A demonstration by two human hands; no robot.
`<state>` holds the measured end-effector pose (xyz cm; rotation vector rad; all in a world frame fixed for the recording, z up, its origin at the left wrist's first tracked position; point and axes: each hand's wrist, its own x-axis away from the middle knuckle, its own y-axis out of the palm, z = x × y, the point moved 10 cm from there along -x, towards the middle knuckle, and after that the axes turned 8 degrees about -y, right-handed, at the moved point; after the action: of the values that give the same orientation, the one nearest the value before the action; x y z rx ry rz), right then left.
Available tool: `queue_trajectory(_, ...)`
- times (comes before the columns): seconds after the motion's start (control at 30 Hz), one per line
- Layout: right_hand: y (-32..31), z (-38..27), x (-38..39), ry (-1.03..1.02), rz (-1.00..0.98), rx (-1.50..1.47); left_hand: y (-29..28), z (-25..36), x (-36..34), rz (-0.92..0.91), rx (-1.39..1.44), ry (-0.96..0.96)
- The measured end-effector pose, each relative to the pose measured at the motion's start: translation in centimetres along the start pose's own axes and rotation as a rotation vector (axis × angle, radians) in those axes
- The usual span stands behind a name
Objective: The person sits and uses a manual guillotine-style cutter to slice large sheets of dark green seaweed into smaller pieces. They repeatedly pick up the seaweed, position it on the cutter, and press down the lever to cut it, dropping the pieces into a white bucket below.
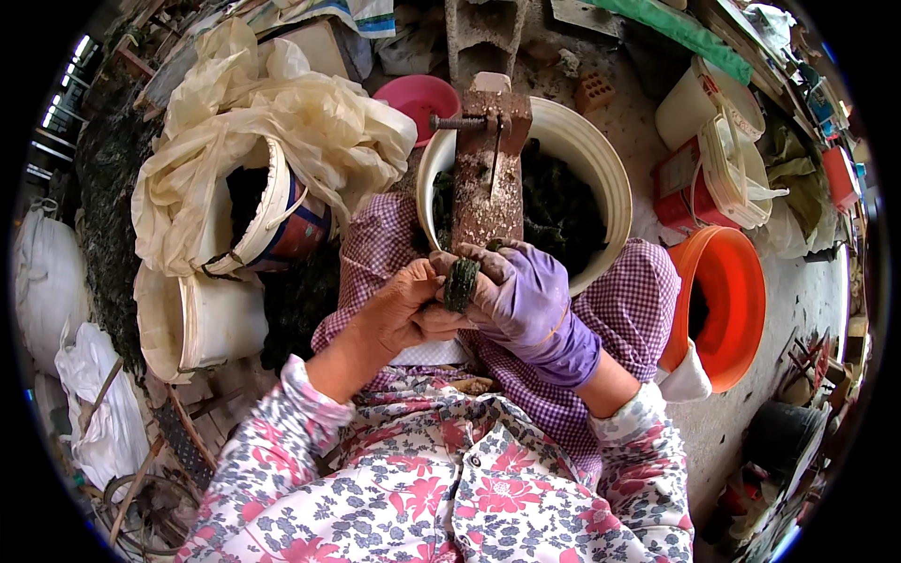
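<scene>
My bare left hand and my right hand, in a purple glove, meet at the near end of a rusty, white-flecked metal bar with a bolt near its far end. Both hands are closed around a small, ridged dark green piece. The bar extends over a large white bucket holding a dark leafy mass, which sits beyond my checked-covered knees.
On the left are cream plastic sheeting, two tilted pails and white sacks. A pink basin sits at the back. An orange bucket and stacked containers stand on the right.
</scene>
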<state>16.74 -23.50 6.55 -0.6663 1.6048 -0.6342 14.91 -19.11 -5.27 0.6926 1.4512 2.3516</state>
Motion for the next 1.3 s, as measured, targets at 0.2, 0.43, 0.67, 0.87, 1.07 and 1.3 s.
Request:
queue_trajectory(0.2, -1.9, 3.2, 0.9, 0.253, 0.107, 0.226, 0.1, 3.2, -1.3, 0.262, 0.111, 0.404)
queue_trajectory(0.43, 2.6, 7.8, 6.7, 0.908, 0.494, -0.767, 1.3, 6.6, 2.3, 0.691, -0.712, 0.729)
queue_trajectory(0.67, 2.4, 7.4, 6.1, 0.786, 0.4, -0.883, 4.7, 6.6, 3.1, 0.669, -1.162, 0.811)
queue_trajectory(0.87, 1.8, 6.7, 5.1, 0.623, 0.231, -0.798, 5.7, 4.8, 3.4, 0.736, -1.433, 0.838)
queue_trajectory(1.07, 4.8, 6.0, 7.9, 1.051, 0.086, -1.307, 7.1, 4.3, 3.2, 0.645, -1.589, 0.875)
queue_trajectory(1.3, 4.4, 5.6, 9.4, 1.241, -0.022, -1.343, 6.5, 3.3, 1.8, 0.483, -1.508, 0.721)
